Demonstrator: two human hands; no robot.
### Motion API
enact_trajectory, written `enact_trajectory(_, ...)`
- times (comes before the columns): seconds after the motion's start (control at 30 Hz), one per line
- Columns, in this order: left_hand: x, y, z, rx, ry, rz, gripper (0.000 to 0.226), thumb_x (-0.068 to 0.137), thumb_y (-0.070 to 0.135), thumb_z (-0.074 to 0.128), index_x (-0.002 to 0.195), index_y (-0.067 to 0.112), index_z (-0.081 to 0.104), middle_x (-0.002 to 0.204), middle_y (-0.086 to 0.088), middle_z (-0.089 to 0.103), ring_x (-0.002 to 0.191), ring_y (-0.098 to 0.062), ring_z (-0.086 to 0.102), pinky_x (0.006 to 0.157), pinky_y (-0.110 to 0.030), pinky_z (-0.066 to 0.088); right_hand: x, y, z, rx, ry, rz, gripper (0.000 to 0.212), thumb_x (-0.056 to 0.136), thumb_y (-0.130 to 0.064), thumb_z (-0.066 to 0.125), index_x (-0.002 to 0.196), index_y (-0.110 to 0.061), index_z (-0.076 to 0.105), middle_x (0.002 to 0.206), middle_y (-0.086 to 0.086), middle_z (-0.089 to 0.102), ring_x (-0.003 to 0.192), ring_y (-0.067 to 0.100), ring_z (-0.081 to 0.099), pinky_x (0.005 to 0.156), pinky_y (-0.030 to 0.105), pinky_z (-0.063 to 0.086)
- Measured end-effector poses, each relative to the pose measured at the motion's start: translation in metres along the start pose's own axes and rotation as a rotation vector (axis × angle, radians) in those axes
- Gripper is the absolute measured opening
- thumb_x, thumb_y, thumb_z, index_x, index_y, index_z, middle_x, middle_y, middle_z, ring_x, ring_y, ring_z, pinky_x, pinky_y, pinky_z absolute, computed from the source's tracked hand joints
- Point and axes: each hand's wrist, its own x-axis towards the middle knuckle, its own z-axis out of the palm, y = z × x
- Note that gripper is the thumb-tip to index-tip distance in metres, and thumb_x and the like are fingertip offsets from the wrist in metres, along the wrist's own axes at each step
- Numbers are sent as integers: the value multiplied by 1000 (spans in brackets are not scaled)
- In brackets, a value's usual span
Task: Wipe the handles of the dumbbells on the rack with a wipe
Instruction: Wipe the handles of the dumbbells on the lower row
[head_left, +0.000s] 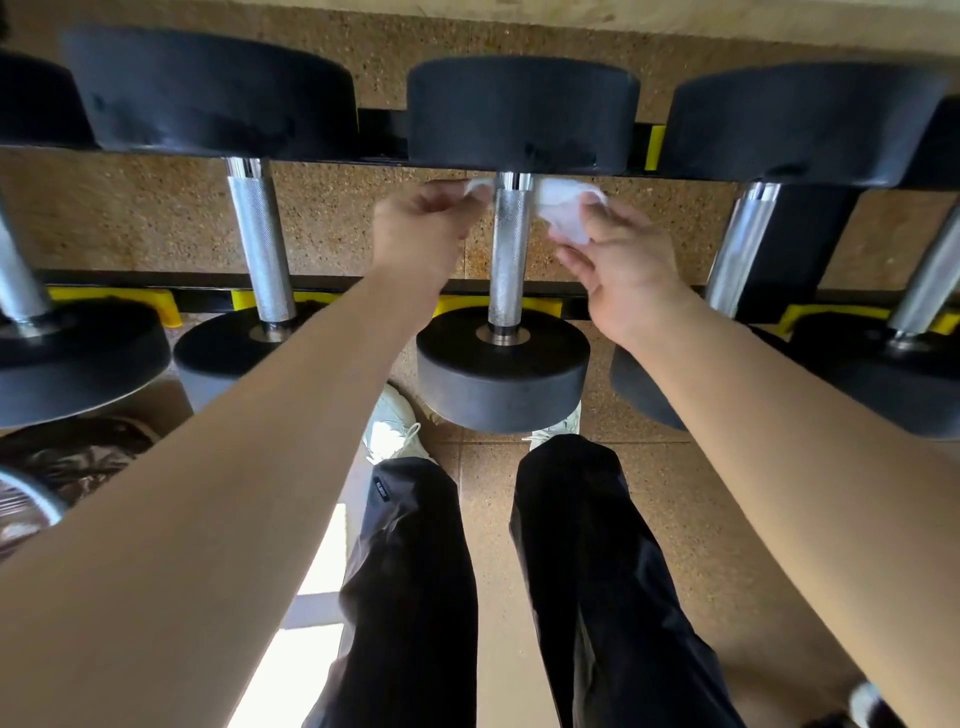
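Closest to us are two bare forearms reaching forward over legs in black trousers (415, 597), with pale shoes (390, 427) on the speckled brown floor (613, 519) below. Further out, our left hand (421, 228) has its fingers curled and pinches one end of the white wipe (563, 205). Our right hand (623, 265) pinches the other, bunched end between thumb and forefinger, its remaining fingers loosely spread. The wipe passes round the back of the knurled steel handle (509, 254) of the middle dumbbell (503, 369), at the handle's far end just beside the far black head. We cannot tell how tightly it lies against the metal there. That dumbbell rests across the black rails of the rack (382, 132), in yellow saddles (654, 148). Other dumbbells (260, 244) lie parallel on either side of it.
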Motion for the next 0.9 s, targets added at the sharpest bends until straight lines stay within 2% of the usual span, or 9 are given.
enact_trajectory(0.13,0,6,4,33,-72,-91,11,91,21,73,97,11,72,82,-1,67,71,-13,56,65,-24,47,-1,0,-7,-27,17,-34,12,96,-18,63,109,-20,64,124,9,67,102,21,71,85,30,60)
enact_trajectory(0.23,-4,0,-15,149,-126,-151,9,94,10,62,97,4,69,91,-7,63,83,-18,56,74,-24,47,-1,4,10,-114,-11,-5,25,94,-16,67,118,-15,66,121,8,66,102,21,69,79,28,61)
enact_trajectory(0.37,-10,-18,-21,185,-109,-109,6,88,18,68,86,17,73,85,1,67,81,-14,58,72,-27,48,-1,3,3,-133,8,2,28,94,-15,67,121,-15,63,116,8,70,94,17,73,76,25,60)
enact_trajectory(0.5,-9,-13,-3,202,-158,-81,13,91,24,64,81,24,72,83,7,66,80,-10,56,73,-29,45,1,8,-26,-114,81,-46,32,95,-16,66,126,-8,61,105,9,74,80,12,73,71,23,57)
enact_trajectory(0.63,-15,-14,-14,193,-127,-80,12,87,17,60,77,11,63,87,-1,62,82,-16,55,77,-32,46,-5,22,-17,-261,29,-79,22,94,-14,67,113,-4,69,82,5,74,59,5,63,56,17,50)
enact_trajectory(0.73,-22,-28,-32,201,-115,-47,14,79,20,61,73,7,61,84,-8,57,78,-19,51,71,-30,43,-8,26,-7,-441,-77,-147,9,95,-12,66,94,-6,73,73,4,69,49,-1,57,49,14,44)
enact_trajectory(0.83,-23,-39,-30,286,-125,-33,17,79,26,66,64,24,71,75,1,63,80,-17,56,72,-30,41,-2,23,-24,-507,-61,-164,8,95,-11,67,89,-10,72,70,2,68,44,-4,55,46,12,42)
enact_trajectory(0.9,-21,-43,-21,383,-148,-7,18,89,28,69,72,30,73,79,6,67,83,-14,59,70,-27,42,3,22,-45,-542,-24,-159,9,94,-13,68,88,-8,73,67,1,68,43,-2,53,47,12,41)
